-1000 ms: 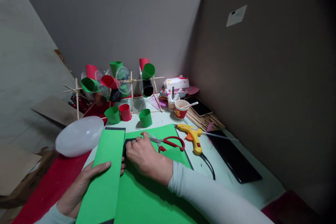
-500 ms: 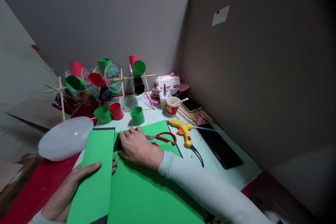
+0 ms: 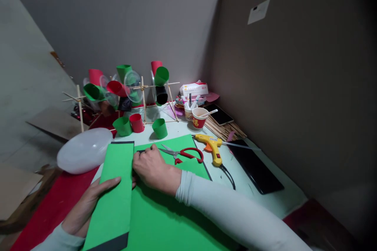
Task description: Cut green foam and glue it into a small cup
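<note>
My left hand [image 3: 85, 208] grips a long folded strip of green paper [image 3: 113, 211], with the thumb on top and the fingers underneath. Dark bands show at the strip's far and near ends. At the strip's right edge is my right hand [image 3: 156, 170], its fingers curled together against the paper; their tips are hidden. Beneath both hands lies a large green sheet [image 3: 167, 221] with dark edging. Red-handled scissors [image 3: 191, 151], blades partly apart, rest on it just beyond my right hand.
A yellow glue gun [image 3: 216, 151] and a black tablet-like slab [image 3: 256, 166] lie to the right. Paper rings, such as a green one [image 3: 160, 128], stand behind. Further back is a stick frame [image 3: 144, 106] with coloured tubes. A white balloon [image 3: 85, 151] sits left, a red paper cup [image 3: 199, 119] behind.
My right hand has shifted from the dark edge of the large sheet to the folded strip's right edge. The view has swung slightly left, so things appear further right.
</note>
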The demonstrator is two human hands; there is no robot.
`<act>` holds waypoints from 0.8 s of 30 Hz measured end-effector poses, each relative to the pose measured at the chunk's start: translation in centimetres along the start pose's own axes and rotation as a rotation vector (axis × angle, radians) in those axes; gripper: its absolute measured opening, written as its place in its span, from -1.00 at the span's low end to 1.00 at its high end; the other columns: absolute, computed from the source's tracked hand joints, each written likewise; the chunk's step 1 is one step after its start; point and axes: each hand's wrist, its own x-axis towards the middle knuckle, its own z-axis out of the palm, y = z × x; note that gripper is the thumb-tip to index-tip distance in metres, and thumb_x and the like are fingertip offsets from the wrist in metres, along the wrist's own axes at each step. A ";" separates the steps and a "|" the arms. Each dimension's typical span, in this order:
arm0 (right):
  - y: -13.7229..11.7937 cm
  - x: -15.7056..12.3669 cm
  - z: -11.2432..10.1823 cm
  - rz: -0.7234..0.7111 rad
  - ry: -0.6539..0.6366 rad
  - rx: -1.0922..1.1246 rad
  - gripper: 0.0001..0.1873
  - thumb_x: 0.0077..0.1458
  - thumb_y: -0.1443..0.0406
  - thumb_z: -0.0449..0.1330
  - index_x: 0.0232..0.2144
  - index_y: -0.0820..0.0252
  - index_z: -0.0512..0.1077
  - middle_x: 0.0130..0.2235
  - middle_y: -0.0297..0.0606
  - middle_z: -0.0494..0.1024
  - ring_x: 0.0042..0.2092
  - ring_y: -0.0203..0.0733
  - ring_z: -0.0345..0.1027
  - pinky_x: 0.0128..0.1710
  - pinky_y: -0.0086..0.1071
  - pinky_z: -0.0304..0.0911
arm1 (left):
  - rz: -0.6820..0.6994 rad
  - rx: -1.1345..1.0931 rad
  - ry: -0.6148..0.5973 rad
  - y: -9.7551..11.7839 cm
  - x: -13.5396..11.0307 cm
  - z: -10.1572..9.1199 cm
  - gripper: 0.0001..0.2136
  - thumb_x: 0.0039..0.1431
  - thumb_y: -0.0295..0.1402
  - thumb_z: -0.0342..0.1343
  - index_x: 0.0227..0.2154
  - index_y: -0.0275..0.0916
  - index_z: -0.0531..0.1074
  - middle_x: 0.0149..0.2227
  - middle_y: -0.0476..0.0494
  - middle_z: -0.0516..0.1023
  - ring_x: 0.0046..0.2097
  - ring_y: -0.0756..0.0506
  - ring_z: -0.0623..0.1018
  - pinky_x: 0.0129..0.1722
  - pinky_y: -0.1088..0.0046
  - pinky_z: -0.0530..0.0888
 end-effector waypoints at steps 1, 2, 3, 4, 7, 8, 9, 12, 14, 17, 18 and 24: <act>-0.1 0.1 0.2 0.011 0.004 0.000 -0.76 0.29 0.19 0.21 -0.14 0.27 0.48 -0.17 -0.24 0.58 -0.17 -0.17 0.51 -0.10 -0.15 0.43 | 0.015 0.002 -0.002 0.1 -0.1 0.1 -0.51 -0.06 -0.52 0.36 0.01 -0.36 0.48 -0.25 -0.37 0.71 -0.23 -0.38 0.70 -0.21 0.14 0.67; -0.2 0.2 0.4 0.026 0.016 0.002 -0.75 0.29 0.19 0.21 -0.12 0.27 0.48 -0.15 -0.22 0.57 -0.16 -0.16 0.50 -0.10 -0.15 0.44 | 0.032 0.003 0.004 0.1 -0.2 0.2 -0.48 -0.05 -0.53 0.35 0.05 -0.37 0.46 -0.25 -0.36 0.71 -0.22 -0.38 0.70 -0.23 0.15 0.68; -0.1 0.2 0.6 0.045 0.034 0.008 -0.74 0.29 0.20 0.21 -0.08 0.27 0.47 -0.11 -0.21 0.56 -0.13 -0.15 0.50 -0.10 -0.14 0.44 | 0.044 0.001 0.006 0.2 -0.3 0.2 -0.45 -0.05 -0.55 0.34 0.08 -0.38 0.44 -0.24 -0.37 0.71 -0.20 -0.38 0.70 -0.23 0.15 0.68; 0.0 0.1 0.8 0.068 0.054 0.017 -0.74 0.30 0.21 0.21 -0.05 0.26 0.46 -0.08 -0.19 0.55 -0.11 -0.13 0.49 -0.09 -0.13 0.44 | 0.055 0.000 0.007 0.3 -0.5 0.3 -0.44 -0.04 -0.56 0.32 0.10 -0.40 0.43 -0.24 -0.38 0.71 -0.18 -0.39 0.69 -0.22 0.14 0.68; 0.7 -0.1 1.2 0.157 0.117 0.068 -0.71 0.29 0.21 0.21 0.00 0.23 0.43 -0.04 -0.19 0.53 -0.08 -0.11 0.47 -0.10 -0.13 0.44 | 0.064 -0.009 -0.011 0.3 -0.6 0.2 -0.45 0.00 -0.55 0.29 0.11 -0.44 0.42 -0.20 -0.43 0.70 -0.16 -0.39 0.69 -0.19 0.13 0.67; 1.0 -0.3 1.1 0.193 0.137 0.092 -0.72 0.29 0.22 0.20 -0.01 0.24 0.42 -0.05 -0.19 0.52 -0.08 -0.11 0.47 -0.11 -0.14 0.43 | 0.059 -0.016 -0.020 0.3 -0.6 0.2 -0.45 0.02 -0.55 0.28 0.13 -0.45 0.40 -0.19 -0.45 0.69 -0.16 -0.39 0.69 -0.18 0.11 0.67; 1.2 -0.4 0.8 0.228 0.160 0.119 -0.73 0.30 0.24 0.18 -0.01 0.26 0.41 -0.07 -0.18 0.52 -0.09 -0.11 0.46 -0.13 -0.16 0.43 | 0.054 -0.024 -0.023 0.3 -0.6 0.2 -0.44 0.03 -0.55 0.27 0.15 -0.46 0.38 -0.17 -0.45 0.69 -0.17 -0.38 0.69 -0.17 0.10 0.66; 1.1 -0.8 -0.2 0.281 0.236 0.214 -0.76 0.30 0.33 0.07 -0.01 0.33 0.33 -0.14 -0.13 0.51 -0.13 -0.08 0.40 -0.21 -0.23 0.39 | 0.039 -0.072 -0.002 0.3 -0.5 0.4 -0.44 0.10 -0.58 0.21 0.20 -0.49 0.32 -0.19 -0.46 0.69 -0.18 -0.37 0.70 -0.18 0.07 0.66; 0.2 -1.1 -0.7 0.236 0.272 0.274 -0.74 0.30 0.32 0.02 0.00 0.32 0.28 -0.14 -0.10 0.51 -0.14 -0.07 0.37 -0.21 -0.25 0.36 | 0.052 -0.140 0.047 0.5 -0.6 0.6 -0.51 0.20 -0.54 0.13 0.20 -0.49 0.33 -0.27 -0.41 0.71 -0.24 -0.36 0.71 -0.24 0.09 0.67; -2.1 -1.9 -0.8 0.077 0.273 0.331 -0.73 0.30 0.21 0.06 -0.04 0.26 0.31 -0.14 -0.15 0.54 -0.14 -0.05 0.35 -0.17 -0.23 0.34 | 0.082 -0.277 0.091 0.8 -1.0 0.9 -0.59 0.33 -0.43 -0.02 0.20 -0.36 0.37 -0.33 -0.29 0.72 -0.31 -0.30 0.71 -0.26 0.13 0.68; -2.8 -2.2 -0.8 0.020 0.265 0.339 -0.70 0.29 0.16 0.08 -0.05 0.25 0.33 -0.13 -0.15 0.55 -0.12 -0.04 0.35 -0.13 -0.21 0.34 | 0.081 -0.296 0.091 0.9 -1.1 1.0 -0.60 0.35 -0.41 -0.03 0.20 -0.32 0.37 -0.32 -0.26 0.72 -0.30 -0.29 0.71 -0.25 0.16 0.68; -2.5 -4.6 -1.7 -0.155 0.207 0.304 -0.62 0.38 0.10 0.01 0.02 0.28 0.36 0.04 -0.15 0.53 -0.02 -0.11 0.35 0.01 -0.29 0.27 | 0.026 -0.118 0.051 0.4 -0.8 0.6 -0.49 0.14 -0.63 0.16 0.18 -0.36 0.37 -0.28 -0.26 0.72 -0.34 -0.29 0.71 -0.36 0.22 0.68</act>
